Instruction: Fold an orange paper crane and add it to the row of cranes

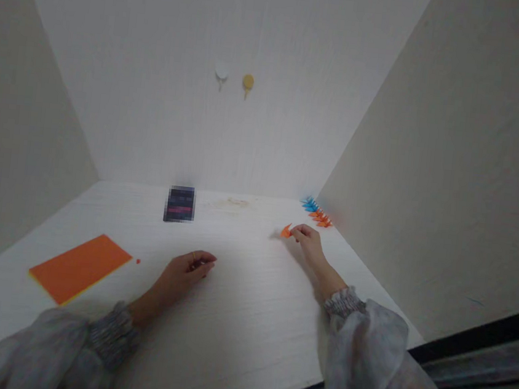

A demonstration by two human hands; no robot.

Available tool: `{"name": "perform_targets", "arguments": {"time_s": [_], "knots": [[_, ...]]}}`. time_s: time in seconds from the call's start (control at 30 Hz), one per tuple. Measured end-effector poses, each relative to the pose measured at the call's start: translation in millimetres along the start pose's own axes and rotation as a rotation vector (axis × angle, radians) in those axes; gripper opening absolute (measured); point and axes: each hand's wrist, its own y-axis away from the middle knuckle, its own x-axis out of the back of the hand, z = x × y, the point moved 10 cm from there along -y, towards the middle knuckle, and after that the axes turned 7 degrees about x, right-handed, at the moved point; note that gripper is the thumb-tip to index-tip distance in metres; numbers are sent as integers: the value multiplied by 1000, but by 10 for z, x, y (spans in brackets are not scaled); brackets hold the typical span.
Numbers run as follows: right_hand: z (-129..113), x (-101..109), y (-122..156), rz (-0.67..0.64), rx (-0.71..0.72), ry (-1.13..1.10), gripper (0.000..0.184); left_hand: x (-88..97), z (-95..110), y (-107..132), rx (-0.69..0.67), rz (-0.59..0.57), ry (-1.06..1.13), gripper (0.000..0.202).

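Between the thumb and fingers of my right hand (306, 240) is a small orange folded-paper crane (286, 231), held just above the white table at the right. Behind that hand, a row of small blue paper cranes (310, 204) and orange paper cranes (320, 218) runs along the right wall. My left hand (189, 269) rests over the middle of the table, fingers loosely curved and a little apart from the thumb, with nothing seen in it. A stack of orange paper (80, 268) with a yellow edge lies to its left.
A dark pixelated object (180, 205) lies at the back left of the table (226, 339). Near the paper is a tiny red bit (138, 261). A white hook (221, 72) and a yellow hook (248, 82) are on the back wall. Walls enclose both sides.
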Motion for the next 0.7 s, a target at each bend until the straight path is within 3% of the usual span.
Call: {"name": "perform_targets", "arguments": {"time_s": [0.2, 0.33, 0.47, 0.7], "knots": [[-641, -1110, 437, -346, 8, -362, 15, -52, 82, 80, -36, -29, 167, 31], [-918, -1545, 710, -535, 8, -510, 16, -88, 200, 130, -117, -74, 329, 32], [-1006, -1690, 849, -621, 38, -574, 16, -73, 269, 140, -153, -98, 555, 29], [-998, -1675, 911, -700, 131, -535, 15, -9, 104, 103, 34, -21, 695, 27]]}}
